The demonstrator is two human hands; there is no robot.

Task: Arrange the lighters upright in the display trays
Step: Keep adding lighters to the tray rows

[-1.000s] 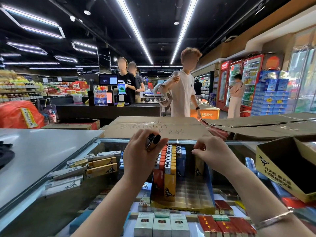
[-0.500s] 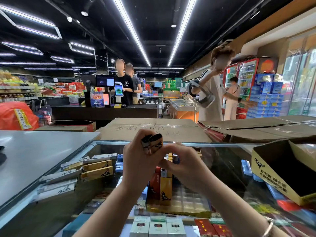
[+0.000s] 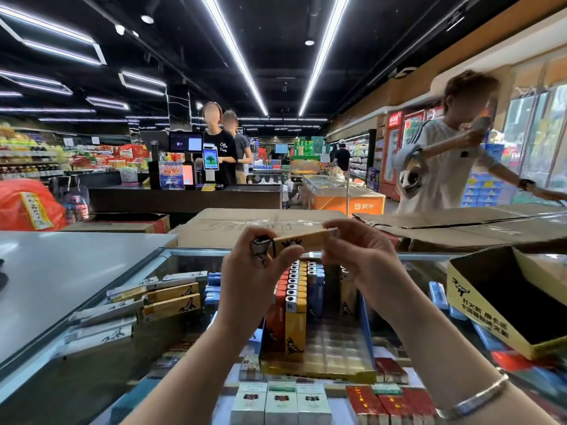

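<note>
The left hand [image 3: 251, 271] pinches a yellow lighter [image 3: 299, 242] lying sideways, a second, darker lighter [image 3: 260, 251] tucked in the same grip. The right hand [image 3: 359, 256] pinches the yellow lighter's other end. Directly below both grips, on the glass counter [image 3: 184, 256], the display tray [image 3: 365, 320] holds rows of upright lighters [image 3: 296, 289].

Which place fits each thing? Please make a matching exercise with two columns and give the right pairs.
Things:
1. yellow lighter with black animal print
2. open yellow cardboard box
3. silver bracelet
4. loose white and yellow lighters

Places:
A. right wrist
B. lying flat, left of the tray
C. held level between both hands
D. far right, on the glass counter

Pairs: 1-C, 2-D, 3-A, 4-B
</note>
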